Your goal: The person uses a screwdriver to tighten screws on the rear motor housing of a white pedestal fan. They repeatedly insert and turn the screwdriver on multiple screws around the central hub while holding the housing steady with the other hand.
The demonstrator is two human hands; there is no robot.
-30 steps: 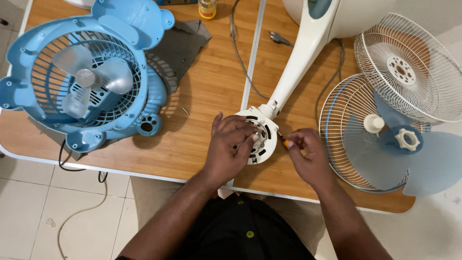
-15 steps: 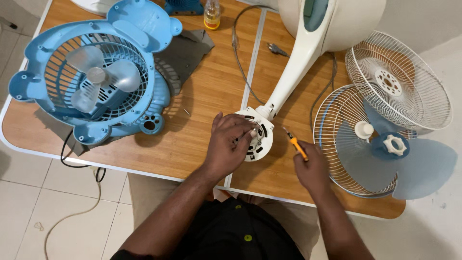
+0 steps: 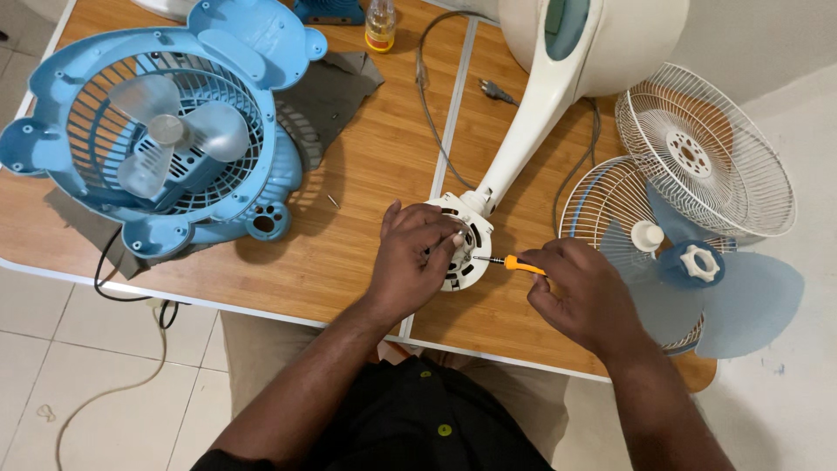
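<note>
A white fan motor housing [image 3: 472, 250] on a white stand arm [image 3: 532, 122] lies across a wooden table [image 3: 375, 166]. My left hand [image 3: 411, 262] rests over the housing and grips its left side. My right hand [image 3: 584, 296] holds a small orange-handled screwdriver [image 3: 520, 264], with its metal tip touching the housing's right side.
A blue bear-shaped fan [image 3: 166, 139] lies at the left on a grey cloth [image 3: 327, 96]. Two white wire grilles [image 3: 706, 148] and a translucent blue blade [image 3: 706, 288] lie at the right. A small yellow bottle [image 3: 380, 24], a grey cord [image 3: 436, 131] and a loose screw [image 3: 333, 201] are on the table.
My right hand has brought the screwdriver in from the right until its tip meets the housing. The camera has come closer. My left hand stays on the housing.
</note>
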